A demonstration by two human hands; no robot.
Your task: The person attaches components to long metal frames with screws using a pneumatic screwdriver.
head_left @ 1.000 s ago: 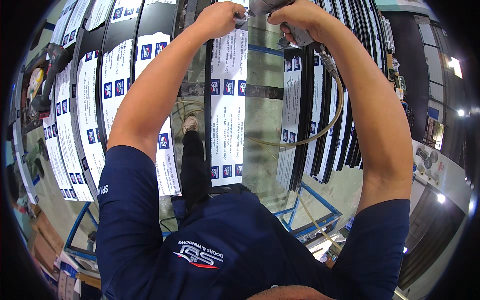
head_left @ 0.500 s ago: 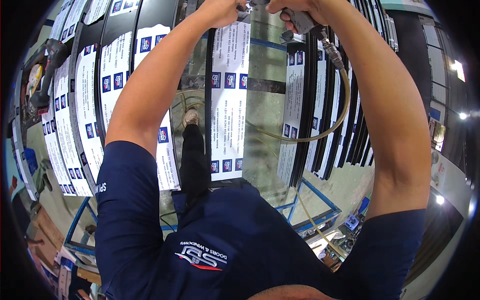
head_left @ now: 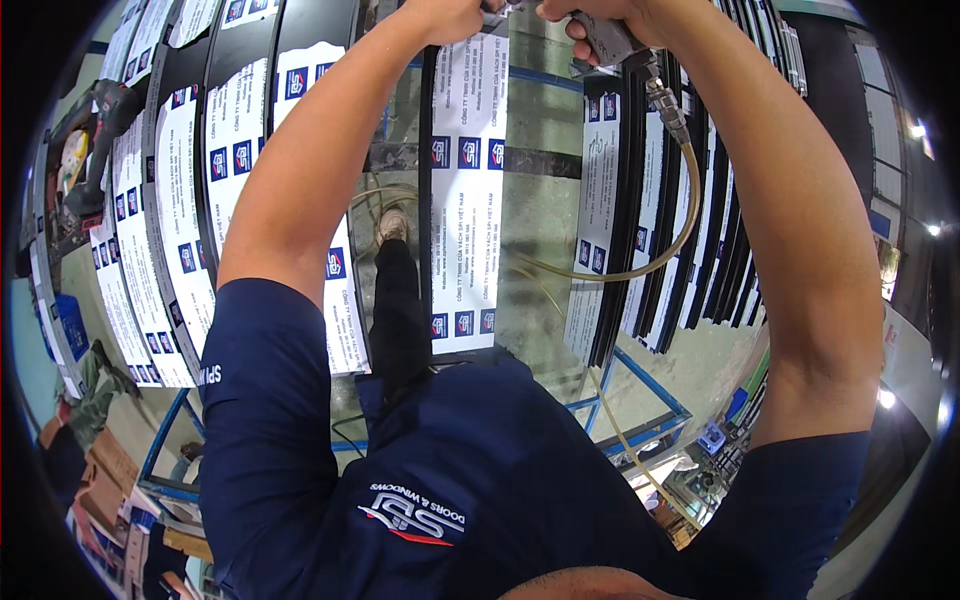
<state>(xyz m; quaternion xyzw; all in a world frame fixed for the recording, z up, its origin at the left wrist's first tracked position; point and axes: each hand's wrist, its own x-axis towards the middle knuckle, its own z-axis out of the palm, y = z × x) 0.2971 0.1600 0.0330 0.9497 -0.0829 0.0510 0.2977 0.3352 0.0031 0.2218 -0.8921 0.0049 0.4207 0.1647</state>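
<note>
At the top edge, my right hand is closed around the grip of a grey air-powered hand tool. A clear yellowish air hose runs from the metal coupling at its base. My left hand is closed beside the front of the tool, over the far part of a long profile covered in white printed film. What its fingers hold is too hidden to name. The tool's front end is partly cut off by the picture's edge.
More film-covered profiles lie side by side on the left, and dark-edged ones on the right. A cordless power tool rests at far left. Blue metal frame legs stand below. Another person's clothing shows at lower left.
The whole view has shifted slightly, so the profiles appear a little further right. Both hands keep their places at the tool. At lower left, another person's dark-clothed body has come further into view.
</note>
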